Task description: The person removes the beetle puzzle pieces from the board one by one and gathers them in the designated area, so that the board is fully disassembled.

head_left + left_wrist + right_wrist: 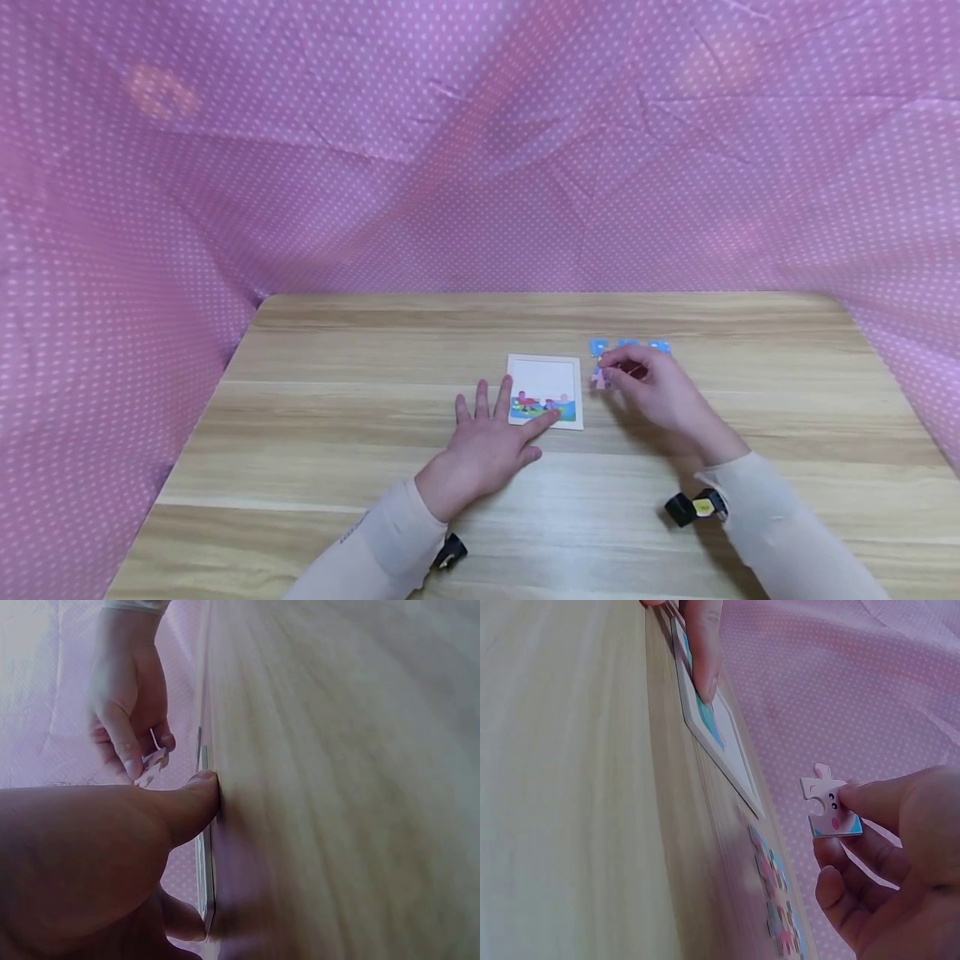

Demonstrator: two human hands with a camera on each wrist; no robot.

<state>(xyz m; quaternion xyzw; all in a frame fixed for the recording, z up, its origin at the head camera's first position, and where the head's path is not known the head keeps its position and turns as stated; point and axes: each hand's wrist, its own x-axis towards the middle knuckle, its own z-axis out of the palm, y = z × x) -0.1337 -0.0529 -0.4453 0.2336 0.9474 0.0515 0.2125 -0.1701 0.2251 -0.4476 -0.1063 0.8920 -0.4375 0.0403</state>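
A small square puzzle tray [546, 377] with a pale rim lies on the table, a row of coloured pieces [528, 407] fitted along its near side and white backing above them. My left hand [483, 454] rests with spread fingers at the tray's near left corner, its index finger pressing on the fitted pieces. My right hand [660, 396] is raised just right of the tray. Between thumb and fingertips it pinches a puzzle piece [829, 811], pink with a printed face and blue corners, best seen in the right wrist view.
Several loose puzzle pieces [780, 907] lie in a cluster right of the tray, partly hidden by the right hand in the head view. The wooden table [360, 350] ends at a pink dotted cloth [480, 167] behind and at both sides.
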